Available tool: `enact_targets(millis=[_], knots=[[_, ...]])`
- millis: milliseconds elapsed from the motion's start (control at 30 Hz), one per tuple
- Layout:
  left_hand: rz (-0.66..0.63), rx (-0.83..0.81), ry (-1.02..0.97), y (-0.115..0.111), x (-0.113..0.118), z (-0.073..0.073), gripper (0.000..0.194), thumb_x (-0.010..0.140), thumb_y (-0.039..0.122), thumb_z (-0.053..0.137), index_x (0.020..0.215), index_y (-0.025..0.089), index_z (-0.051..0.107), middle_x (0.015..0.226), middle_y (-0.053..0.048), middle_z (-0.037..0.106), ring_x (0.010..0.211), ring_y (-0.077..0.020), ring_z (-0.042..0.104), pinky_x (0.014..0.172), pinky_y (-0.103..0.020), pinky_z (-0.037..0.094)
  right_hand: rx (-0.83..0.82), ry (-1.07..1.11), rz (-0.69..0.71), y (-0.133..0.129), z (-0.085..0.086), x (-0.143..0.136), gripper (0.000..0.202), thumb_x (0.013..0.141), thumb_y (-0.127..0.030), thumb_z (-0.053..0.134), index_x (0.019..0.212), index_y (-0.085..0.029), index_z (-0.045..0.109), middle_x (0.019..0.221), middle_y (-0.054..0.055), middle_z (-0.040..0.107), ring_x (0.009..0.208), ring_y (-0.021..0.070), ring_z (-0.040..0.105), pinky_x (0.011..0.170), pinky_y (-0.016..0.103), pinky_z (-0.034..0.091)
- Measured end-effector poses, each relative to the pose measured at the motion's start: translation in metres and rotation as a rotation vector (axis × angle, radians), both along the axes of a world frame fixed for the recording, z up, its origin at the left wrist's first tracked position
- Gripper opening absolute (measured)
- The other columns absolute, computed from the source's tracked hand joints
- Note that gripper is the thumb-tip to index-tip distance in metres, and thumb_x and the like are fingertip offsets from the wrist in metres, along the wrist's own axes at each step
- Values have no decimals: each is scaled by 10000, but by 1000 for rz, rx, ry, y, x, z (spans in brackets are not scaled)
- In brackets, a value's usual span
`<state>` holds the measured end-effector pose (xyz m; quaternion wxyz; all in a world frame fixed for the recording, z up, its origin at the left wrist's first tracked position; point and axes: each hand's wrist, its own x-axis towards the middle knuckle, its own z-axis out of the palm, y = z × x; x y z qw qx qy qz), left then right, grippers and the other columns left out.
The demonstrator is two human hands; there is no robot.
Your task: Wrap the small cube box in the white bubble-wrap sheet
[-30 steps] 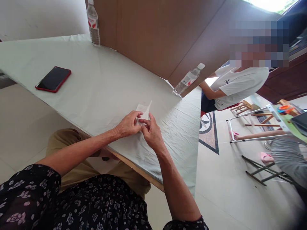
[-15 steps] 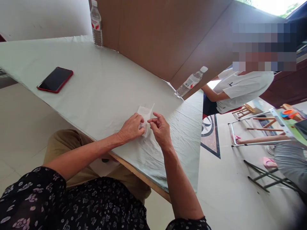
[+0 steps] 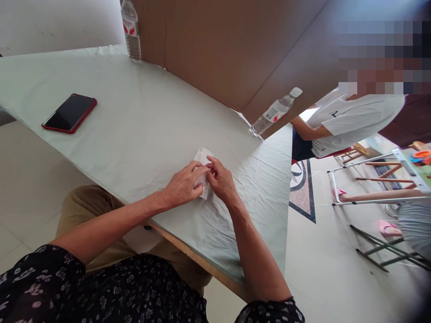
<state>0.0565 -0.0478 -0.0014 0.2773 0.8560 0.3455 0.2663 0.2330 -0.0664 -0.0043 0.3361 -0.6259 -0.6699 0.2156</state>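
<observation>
A small, thin white tissue (image 3: 203,156), partly folded, lies on the cloth-covered table between my hands. My left hand (image 3: 184,185) is bent over its left side, with the index finger stretched across it and the thumb low on the near part. From the right, my right hand (image 3: 222,181) pinches the tissue's edge between thumb and forefinger. The fingertips of both hands meet over the middle of the tissue and hide part of it.
A phone in a red case (image 3: 70,113) lies at the left. One water bottle (image 3: 131,33) stands by the brown board (image 3: 218,49), another bottle (image 3: 276,112) at its right end. A person in a white shirt (image 3: 360,119) sits beyond the board; a folding stool (image 3: 380,253) is on the floor.
My right hand has moved left onto the tissue, and its fingertips now meet those of my left hand. The raised flap of the tissue is folded down. The view has shifted slightly.
</observation>
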Motion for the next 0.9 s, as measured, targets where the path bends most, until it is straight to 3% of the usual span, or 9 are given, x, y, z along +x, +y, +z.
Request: enact_targets(millis=[133,267,367,467,567,667,767,900], knots=[[-26,132,45,0,-2,-5,328,832,137,527,1104,203,696,1254,-84,650,855,-166,655,682,-280,521,13,52,-13,4,-5,2,457,853,-204,503,1297,-182,608,993,57,767,722,144,629,763,305,517],[-33,183,-8,2,-3,-13,241,842,149,541,1009,171,713,1155,-88,682,729,-131,627,675,-270,519,41,96,-219,8,-11,14,417,830,-286,574,1227,-178,637,1043,84,748,713,154,625,768,338,531],[-24,205,-52,2,-3,-18,239,836,147,546,1006,163,713,1197,-106,669,698,-117,622,644,-258,511,-99,146,-307,16,-16,26,573,775,-399,683,1291,-167,594,1079,106,738,715,170,640,754,371,546],[-13,235,-85,0,-3,-20,234,830,139,547,994,159,712,1268,-127,649,712,-121,642,640,-263,515,-225,237,-297,29,-20,32,753,731,-473,738,1375,-142,531,1053,113,731,780,199,670,740,371,554],[-18,279,-108,0,-3,-21,214,827,124,548,960,159,711,1363,-141,623,760,-139,674,658,-275,529,-252,268,-272,42,-24,31,810,692,-468,775,1381,-123,525,931,77,716,774,199,655,688,337,539],[-36,314,-114,2,-4,-21,212,828,115,548,957,167,708,1372,-135,639,885,-184,707,726,-298,560,-252,290,-244,53,-24,28,688,664,-432,780,1262,-146,595,775,2,656,679,158,581,594,281,474],[-77,297,-108,4,-4,-21,244,826,105,549,1006,174,699,1197,-107,727,1009,-230,702,830,-338,579,-280,376,-193,57,-20,24,419,633,-399,766,968,-169,660,667,-46,572,598,113,471,531,243,371],[-86,222,-92,5,-4,-19,233,849,109,542,1024,169,682,1071,-91,746,996,-234,691,880,-370,577,-305,565,-116,56,-13,17,236,640,-377,740,757,-190,654,648,-45,555,590,107,444,548,254,356]])
